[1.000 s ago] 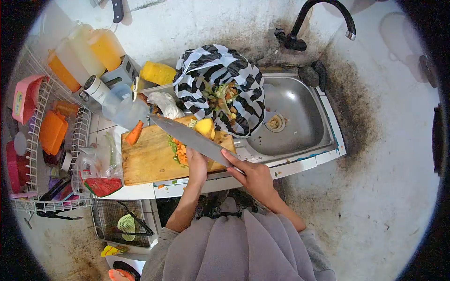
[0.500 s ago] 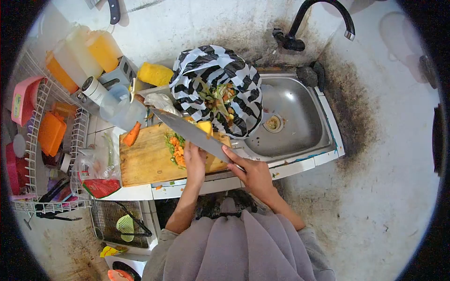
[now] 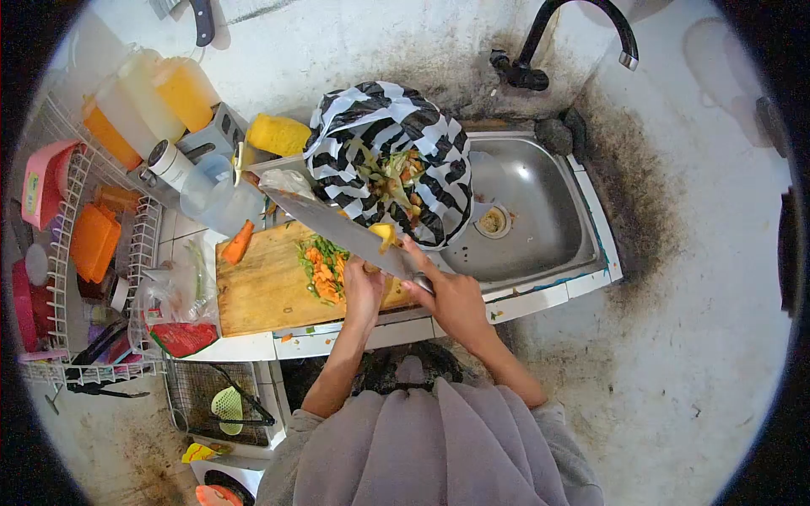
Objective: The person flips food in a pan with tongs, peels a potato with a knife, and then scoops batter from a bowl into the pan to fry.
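Observation:
My right hand [image 3: 456, 305] is closed on the handle of a large knife [image 3: 337, 232], its blade pointing up and left over the wooden cutting board [image 3: 253, 291]. Under the blade my left hand [image 3: 363, 287] has its fingers curled around something partly hidden, yellow-brown at the fingertips. A yellow piece [image 3: 382, 231] shows just beyond the blade, near the bag's edge. Chopped carrot and green vegetable [image 3: 325, 268] lie on the board left of my left hand. One carrot [image 3: 238, 243] rests at the board's upper left.
A black-and-white striped bag [image 3: 337, 185] holding peelings stands behind the board. Right of it is the metal sink [image 3: 540, 202] under a black faucet [image 3: 540, 42]. On the left are a white dish rack [image 3: 63, 278], a plastic jug [image 3: 228, 202] and a yellow sponge [image 3: 278, 135].
The knife and my right hand have shifted slightly down. My left hand has moved slightly right, away from the chopped pile, and the yellow piece by the blade has moved right.

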{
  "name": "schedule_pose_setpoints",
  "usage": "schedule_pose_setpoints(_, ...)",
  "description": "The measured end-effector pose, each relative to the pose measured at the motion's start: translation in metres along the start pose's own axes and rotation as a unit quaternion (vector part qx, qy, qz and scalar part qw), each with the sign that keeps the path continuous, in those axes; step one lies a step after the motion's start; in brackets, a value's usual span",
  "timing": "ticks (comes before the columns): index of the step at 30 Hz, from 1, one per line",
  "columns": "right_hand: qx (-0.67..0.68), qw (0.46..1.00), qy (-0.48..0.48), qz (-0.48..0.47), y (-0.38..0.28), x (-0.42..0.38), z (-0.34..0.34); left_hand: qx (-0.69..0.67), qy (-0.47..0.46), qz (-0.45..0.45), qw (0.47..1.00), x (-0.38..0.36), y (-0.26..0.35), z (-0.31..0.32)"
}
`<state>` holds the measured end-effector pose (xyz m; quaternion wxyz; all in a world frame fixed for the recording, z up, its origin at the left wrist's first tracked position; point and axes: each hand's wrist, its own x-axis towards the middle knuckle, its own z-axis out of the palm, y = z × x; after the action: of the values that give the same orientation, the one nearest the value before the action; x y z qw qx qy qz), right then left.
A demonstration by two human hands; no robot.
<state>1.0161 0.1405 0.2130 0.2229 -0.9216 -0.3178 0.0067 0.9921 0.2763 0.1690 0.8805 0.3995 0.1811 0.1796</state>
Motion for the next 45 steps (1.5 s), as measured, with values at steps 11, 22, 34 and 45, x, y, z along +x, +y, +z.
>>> schedule_pose_setpoints(11,0.229,0.972,-0.023,0.053,0.011,0.022,-0.018,-0.054,0.048,-0.063,0.995,0.003,-0.002,0.009)
schedule_pose_setpoints(22,0.33,0.941,0.046,0.057,0.063,0.062,0.033,-0.222,-0.128,-0.062,0.965,0.017,-0.005,-0.012)
schedule_pose_setpoints(34,0.241,0.958,0.006,0.154,0.038,0.042,0.024,-0.2,-0.045,-0.05,0.977,0.01,0.009,-0.008)
schedule_pose_setpoints(45,0.276,0.956,0.022,-0.094,-0.027,0.004,0.002,-0.119,-0.062,-0.021,0.991,-0.027,0.02,-0.011)
